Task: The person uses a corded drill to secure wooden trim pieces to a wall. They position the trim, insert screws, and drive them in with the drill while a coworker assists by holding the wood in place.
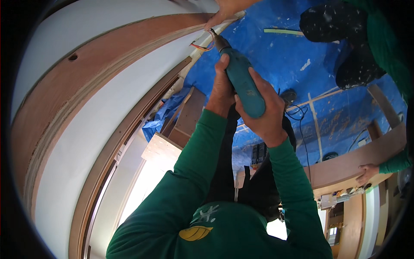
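Note:
My left hand (222,83) grips the left side of a teal power drill (240,86), its thumb along the body. My right hand (261,110) is closed round the drill's rear from the right. The drill points up and away from me, its tip beside another person's hand (215,18) at the edge of a long reddish wooden board (108,45) on the white wall (62,142). A loop of thin red and yellow wires (202,47) hangs beside the tip. Whether the tip touches the board is too small to tell.
A blue sheet (280,60) covers the floor, with a black cable (305,138) across it. A person (375,47) in green and dark trousers is at upper right. A hand (367,172) at right holds a wooden plank (345,157). A wooden box (183,123) stands left of my legs.

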Tool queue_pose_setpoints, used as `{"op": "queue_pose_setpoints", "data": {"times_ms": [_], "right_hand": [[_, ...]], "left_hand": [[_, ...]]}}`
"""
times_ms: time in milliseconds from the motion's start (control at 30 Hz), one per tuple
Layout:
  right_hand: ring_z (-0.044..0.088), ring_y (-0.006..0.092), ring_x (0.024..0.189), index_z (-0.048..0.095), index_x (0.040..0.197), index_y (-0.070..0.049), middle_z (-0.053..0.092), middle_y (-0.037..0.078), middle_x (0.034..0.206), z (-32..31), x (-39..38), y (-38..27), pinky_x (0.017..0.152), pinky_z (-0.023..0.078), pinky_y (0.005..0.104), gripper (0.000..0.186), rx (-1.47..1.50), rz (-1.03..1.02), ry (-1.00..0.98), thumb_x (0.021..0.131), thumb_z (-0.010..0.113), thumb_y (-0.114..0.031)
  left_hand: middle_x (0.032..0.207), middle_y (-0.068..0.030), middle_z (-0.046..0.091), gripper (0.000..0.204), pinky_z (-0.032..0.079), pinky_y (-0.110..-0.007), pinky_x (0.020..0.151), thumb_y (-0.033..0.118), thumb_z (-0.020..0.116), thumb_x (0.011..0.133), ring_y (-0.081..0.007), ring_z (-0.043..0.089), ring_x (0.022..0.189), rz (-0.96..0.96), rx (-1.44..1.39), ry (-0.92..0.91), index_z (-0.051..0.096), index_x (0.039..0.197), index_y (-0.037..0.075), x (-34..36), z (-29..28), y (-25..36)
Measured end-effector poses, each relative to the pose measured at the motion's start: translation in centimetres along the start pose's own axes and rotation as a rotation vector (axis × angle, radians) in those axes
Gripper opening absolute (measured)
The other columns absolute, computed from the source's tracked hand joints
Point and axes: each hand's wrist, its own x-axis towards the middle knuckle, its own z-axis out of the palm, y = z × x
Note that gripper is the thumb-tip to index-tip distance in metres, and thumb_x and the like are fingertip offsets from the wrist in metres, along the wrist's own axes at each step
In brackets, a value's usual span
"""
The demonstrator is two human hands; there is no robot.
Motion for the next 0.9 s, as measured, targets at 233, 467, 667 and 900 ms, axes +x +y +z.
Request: {"op": "queue_pose_setpoints", "data": {"times_ms": [233, 467, 667, 900], "right_hand": [[0.075, 0.0372, 0.095, 0.060, 0.147, -0.011, 0.070, 0.019, 0.119, 0.4, 0.6, 0.3, 0.080, 0.063, 0.0439, 0.076, -0.048, -0.013, -0.018, 0.077, 0.087, -0.020], [0.075, 0.0376, 0.095, 0.060, 0.148, -0.013, 0.070, 0.018, 0.119, 0.8, 0.8, 0.5, 0.079, 0.063, 0.0439, 0.077, -0.085, -0.031, -0.025, 0.077, 0.087, -0.022], [0.075, 0.0373, 0.091, 0.060, 0.148, -0.014, 0.071, 0.018, 0.118, 1.0, 1.6, 0.8, 0.076, 0.062, 0.0429, 0.077, -0.079, -0.056, -0.013, 0.076, 0.086, -0.021], [0.075, 0.0381, 0.101, 0.061, 0.145, -0.007, 0.072, 0.020, 0.117, 0.6, 1.9, 0.6, 0.085, 0.062, 0.0428, 0.072, -0.149, -0.054, -0.080, 0.079, 0.086, -0.017]], "left_hand": [[0.100, -0.0120, 0.070, 0.078, 0.062, -0.039, 0.079, 0.076, 0.072, 0.081, -0.0243, 0.071, 0.088, -0.011, -0.045, -0.072, 0.064, 0.114, 0.005, 1.0, -0.7, 0.2], [0.100, -0.0123, 0.071, 0.077, 0.062, -0.040, 0.078, 0.075, 0.070, 0.083, -0.0252, 0.071, 0.088, 0.030, -0.054, -0.113, 0.064, 0.113, 0.005, 2.0, -1.7, 0.0], [0.100, -0.0120, 0.070, 0.077, 0.061, -0.039, 0.079, 0.076, 0.068, 0.084, -0.0251, 0.071, 0.088, 0.030, -0.036, -0.102, 0.064, 0.113, 0.005, 2.6, -1.3, 0.4], [0.100, -0.0124, 0.070, 0.081, 0.060, -0.040, 0.081, 0.079, 0.068, 0.082, -0.0259, 0.070, 0.090, 0.014, -0.106, -0.084, 0.064, 0.113, 0.005, 2.7, -1.2, 0.2]]}}
